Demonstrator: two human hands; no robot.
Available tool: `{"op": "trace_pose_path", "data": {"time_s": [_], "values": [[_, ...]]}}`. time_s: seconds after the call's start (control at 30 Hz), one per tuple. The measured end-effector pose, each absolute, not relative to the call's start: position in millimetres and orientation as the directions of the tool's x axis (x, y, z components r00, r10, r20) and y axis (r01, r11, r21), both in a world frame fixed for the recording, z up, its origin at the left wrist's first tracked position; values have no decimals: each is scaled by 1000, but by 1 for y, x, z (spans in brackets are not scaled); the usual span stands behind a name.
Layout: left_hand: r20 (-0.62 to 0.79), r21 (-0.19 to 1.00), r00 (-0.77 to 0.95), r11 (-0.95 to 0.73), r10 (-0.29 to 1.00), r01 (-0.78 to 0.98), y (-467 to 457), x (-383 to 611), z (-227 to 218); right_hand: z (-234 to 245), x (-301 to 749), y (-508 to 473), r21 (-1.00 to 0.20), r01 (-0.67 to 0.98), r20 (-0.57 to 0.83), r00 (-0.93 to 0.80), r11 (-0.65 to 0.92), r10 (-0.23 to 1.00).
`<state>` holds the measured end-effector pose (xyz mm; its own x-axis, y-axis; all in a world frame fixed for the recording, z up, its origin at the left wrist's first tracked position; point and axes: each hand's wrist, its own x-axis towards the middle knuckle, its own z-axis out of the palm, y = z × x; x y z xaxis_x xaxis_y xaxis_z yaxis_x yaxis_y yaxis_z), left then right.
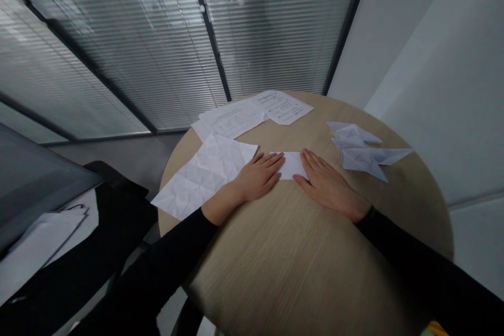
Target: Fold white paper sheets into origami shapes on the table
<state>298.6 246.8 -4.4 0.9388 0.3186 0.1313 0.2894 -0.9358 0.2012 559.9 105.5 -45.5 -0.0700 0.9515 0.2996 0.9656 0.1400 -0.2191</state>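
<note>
A small white rectangle of paper (292, 166) lies flat on the round wooden table, its left and right ends covered by my hands. My left hand (258, 176) rests palm down on the left end, fingers stretched out. On the right end lies my right hand (323, 181), also flat, with its thumb apart from the fingers. Left of my left hand is a larger creased sheet of paper (205, 173), its right part close to that hand. Folded white paper pieces (360, 149) sit to the right, beyond my right hand.
Printed sheets (255, 112) overlap at the far edge of the round table (303, 273). A dark chair with papers (59, 231) on it stands at the left. Glass panels with blinds (268, 26) rise behind the table, and a white wall (452, 63) stands at the right.
</note>
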Motion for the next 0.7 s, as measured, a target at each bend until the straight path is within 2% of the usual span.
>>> {"op": "trace_pose_path", "data": {"time_s": [0.3, 0.47, 0.7], "values": [[157, 204, 944, -945, 289, 256, 254, 296, -7, -46, 560, 110, -154, 985, 244, -42, 81, 969], [213, 193, 937, -952, 277, 237, 256, 297, -7, -48, 559, 111, -164, 983, 256, -38, 83, 966], [218, 163, 908, -931, 357, 326, 253, 298, -5, -47, 561, 107, -184, 976, 265, -60, 112, 962]]}}
